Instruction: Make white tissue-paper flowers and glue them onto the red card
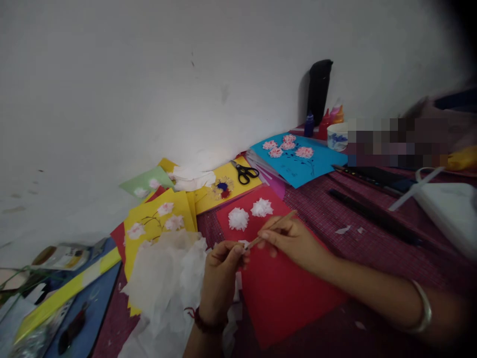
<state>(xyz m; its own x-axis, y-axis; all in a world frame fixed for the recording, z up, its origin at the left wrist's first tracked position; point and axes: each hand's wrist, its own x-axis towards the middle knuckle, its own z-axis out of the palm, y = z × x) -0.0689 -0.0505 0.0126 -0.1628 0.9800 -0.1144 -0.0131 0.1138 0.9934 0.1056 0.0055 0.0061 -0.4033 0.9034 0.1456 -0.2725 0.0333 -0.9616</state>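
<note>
Two white flowers (238, 219) look finished near the red sheet (290, 308)'s far edge; by its left edge, the left hand (222, 268) pinches a seemingly unfinished white scrap (245, 243) against a stick (255, 242) the right hand (286, 239) grips.

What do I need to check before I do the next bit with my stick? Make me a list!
1. Thin stick held in the right hand: ok.
2. White paper piece at the left hand, by the stick's tip: ok.
3. Anything sticky on that tip: cannot tell, too small.
4. Red paper under the work: ok.
5. Scissors away from both hands: ok, on the yellow paper.
</note>
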